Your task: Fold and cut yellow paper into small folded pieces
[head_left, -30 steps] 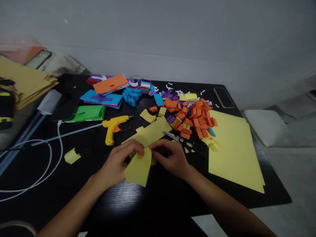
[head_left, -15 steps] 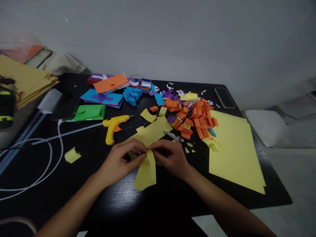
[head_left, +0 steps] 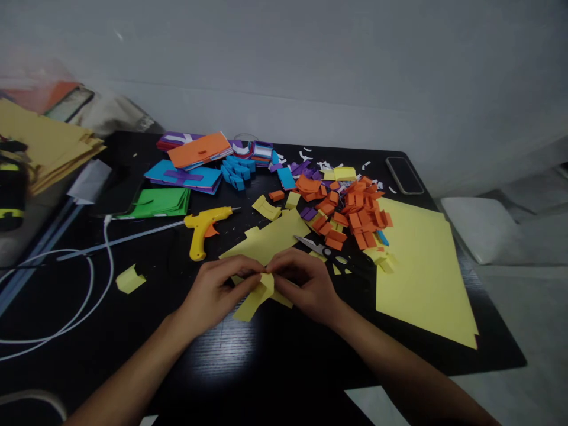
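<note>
Both hands meet over the near middle of the black table, pinching one strip of yellow paper (head_left: 254, 300). My left hand (head_left: 218, 289) grips it between thumb and fingers, and its lower end hangs down, bent. On the other side my right hand (head_left: 306, 285) is closed on the same strip, its fingertips almost touching the left ones. Just beyond the hands lies a larger yellow sheet (head_left: 284, 232), partly hidden by them. A pair of scissors (head_left: 320, 247) with black handles rests beyond my right hand, blades pointing left.
A yellow glue gun (head_left: 199, 232) lies left of centre. Folded orange paper pieces (head_left: 361, 210) are heaped at right, beside large yellow sheets (head_left: 421, 272) and a phone (head_left: 403, 175). Coloured paper stacks (head_left: 184, 176) stand at the back left. A white cable (head_left: 91, 284) loops at left.
The yellow strip has turned and folded between my fingers; its hanging end is now shorter and slants left. My hands have hardly shifted.
</note>
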Demonstrator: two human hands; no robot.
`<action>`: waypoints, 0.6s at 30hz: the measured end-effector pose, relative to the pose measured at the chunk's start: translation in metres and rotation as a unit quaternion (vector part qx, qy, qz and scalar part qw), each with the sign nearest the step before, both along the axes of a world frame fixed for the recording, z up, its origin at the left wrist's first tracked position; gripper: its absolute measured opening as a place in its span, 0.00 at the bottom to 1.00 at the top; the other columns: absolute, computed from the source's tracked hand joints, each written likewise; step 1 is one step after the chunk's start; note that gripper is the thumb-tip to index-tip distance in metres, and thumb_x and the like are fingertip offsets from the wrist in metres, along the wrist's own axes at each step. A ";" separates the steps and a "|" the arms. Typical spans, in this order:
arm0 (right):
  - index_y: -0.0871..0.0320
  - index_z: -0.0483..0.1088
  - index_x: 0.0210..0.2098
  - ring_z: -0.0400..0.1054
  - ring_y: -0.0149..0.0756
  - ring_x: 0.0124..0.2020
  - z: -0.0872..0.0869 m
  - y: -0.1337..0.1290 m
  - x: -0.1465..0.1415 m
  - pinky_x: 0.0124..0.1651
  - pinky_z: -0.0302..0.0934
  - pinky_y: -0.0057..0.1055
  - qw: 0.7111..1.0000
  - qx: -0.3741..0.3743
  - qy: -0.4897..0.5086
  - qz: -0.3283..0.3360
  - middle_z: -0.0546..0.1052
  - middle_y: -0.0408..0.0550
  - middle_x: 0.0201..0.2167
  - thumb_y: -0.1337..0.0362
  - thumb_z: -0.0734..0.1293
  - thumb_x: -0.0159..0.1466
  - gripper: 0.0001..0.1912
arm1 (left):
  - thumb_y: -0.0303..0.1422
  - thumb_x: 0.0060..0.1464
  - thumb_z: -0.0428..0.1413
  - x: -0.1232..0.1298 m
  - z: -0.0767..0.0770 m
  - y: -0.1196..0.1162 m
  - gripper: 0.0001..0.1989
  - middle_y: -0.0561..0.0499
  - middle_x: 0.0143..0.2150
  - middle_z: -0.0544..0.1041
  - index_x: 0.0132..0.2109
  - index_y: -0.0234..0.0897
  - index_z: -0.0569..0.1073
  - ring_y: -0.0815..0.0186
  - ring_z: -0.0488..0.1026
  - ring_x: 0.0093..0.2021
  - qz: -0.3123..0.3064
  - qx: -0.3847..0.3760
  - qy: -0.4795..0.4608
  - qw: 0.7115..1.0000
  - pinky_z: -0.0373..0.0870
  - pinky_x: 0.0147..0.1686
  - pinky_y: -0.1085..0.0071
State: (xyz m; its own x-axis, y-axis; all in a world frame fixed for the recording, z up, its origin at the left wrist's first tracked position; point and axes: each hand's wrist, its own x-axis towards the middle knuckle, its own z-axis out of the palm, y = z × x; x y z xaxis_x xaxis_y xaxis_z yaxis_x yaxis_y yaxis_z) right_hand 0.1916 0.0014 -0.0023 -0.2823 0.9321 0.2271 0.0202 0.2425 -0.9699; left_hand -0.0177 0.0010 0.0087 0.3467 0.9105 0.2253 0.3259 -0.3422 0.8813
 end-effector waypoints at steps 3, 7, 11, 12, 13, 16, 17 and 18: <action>0.56 0.80 0.36 0.77 0.37 0.38 -0.001 0.000 0.000 0.38 0.71 0.30 1.000 0.003 0.016 0.002 0.81 0.51 0.37 0.68 0.73 0.63 0.02 | 0.27 0.60 0.62 0.000 0.001 -0.001 0.03 0.52 0.34 0.84 0.41 0.38 0.81 0.69 0.80 0.30 0.001 0.004 -0.003 1.000 0.75 0.32 0.78; 0.55 0.80 0.34 0.78 0.36 0.37 -0.001 -0.001 -0.001 0.37 0.73 0.29 1.000 0.005 0.028 0.001 0.82 0.50 0.37 0.67 0.74 0.63 0.01 | 0.27 0.60 0.62 0.001 0.003 -0.001 0.03 0.51 0.33 0.84 0.40 0.37 0.81 0.68 0.80 0.30 0.006 0.025 -0.002 1.000 0.76 0.32 0.77; 0.56 0.80 0.33 0.78 0.35 0.36 -0.001 -0.001 0.000 0.37 0.73 0.29 1.000 -0.001 0.028 0.006 0.82 0.51 0.37 0.67 0.74 0.62 0.01 | 0.28 0.59 0.62 0.001 0.005 -0.002 0.02 0.51 0.33 0.84 0.39 0.38 0.81 0.68 0.79 0.30 0.008 0.023 0.001 1.000 0.76 0.32 0.76; 0.56 0.80 0.33 0.78 0.35 0.37 -0.001 -0.001 0.000 0.37 0.73 0.29 1.000 -0.002 0.029 0.008 0.82 0.51 0.37 0.67 0.74 0.62 0.01 | 0.28 0.59 0.63 0.001 0.005 -0.002 0.02 0.52 0.32 0.84 0.39 0.38 0.81 0.68 0.79 0.30 0.010 0.019 0.002 1.000 0.75 0.31 0.77; 0.56 0.80 0.33 0.78 0.35 0.37 -0.001 -0.001 0.000 0.37 0.73 0.29 1.000 -0.002 0.029 0.009 0.82 0.51 0.37 0.68 0.74 0.62 0.01 | 0.28 0.59 0.63 0.001 0.005 -0.002 0.02 0.52 0.32 0.83 0.39 0.38 0.81 0.69 0.79 0.29 0.012 0.012 0.002 1.000 0.75 0.31 0.77; 0.56 0.79 0.33 0.78 0.36 0.37 0.000 0.000 0.001 0.37 0.73 0.29 1.000 -0.001 0.022 0.012 0.82 0.51 0.37 0.68 0.74 0.62 0.01 | 0.29 0.58 0.64 0.001 0.004 -0.001 0.01 0.53 0.29 0.82 0.37 0.38 0.81 0.69 0.78 0.27 0.019 -0.026 -0.010 0.999 0.73 0.28 0.78; 0.56 0.79 0.33 0.78 0.36 0.37 0.000 0.000 0.001 0.37 0.73 0.29 1.000 -0.001 0.017 0.013 0.82 0.51 0.37 0.67 0.74 0.62 0.01 | 0.30 0.58 0.64 0.001 0.004 -0.001 0.01 0.53 0.28 0.82 0.37 0.37 0.81 0.69 0.77 0.26 0.022 -0.044 -0.018 0.999 0.73 0.27 0.78; 0.56 0.79 0.33 0.78 0.36 0.37 0.000 0.000 0.001 0.36 0.73 0.29 1.000 -0.001 0.012 0.016 0.82 0.51 0.37 0.66 0.74 0.62 0.01 | 0.30 0.57 0.64 0.001 0.004 -0.001 0.01 0.53 0.27 0.82 0.37 0.37 0.81 0.69 0.77 0.26 0.024 -0.063 -0.028 0.997 0.73 0.26 0.78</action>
State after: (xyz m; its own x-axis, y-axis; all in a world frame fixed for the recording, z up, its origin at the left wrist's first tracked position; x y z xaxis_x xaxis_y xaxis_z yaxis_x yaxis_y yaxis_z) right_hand 0.1928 0.0015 -0.0023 -0.3055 0.9233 0.2329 -0.0115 0.2410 -0.9705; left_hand -0.0164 0.0000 0.0130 0.2918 0.9482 0.1257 0.2875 -0.2123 0.9340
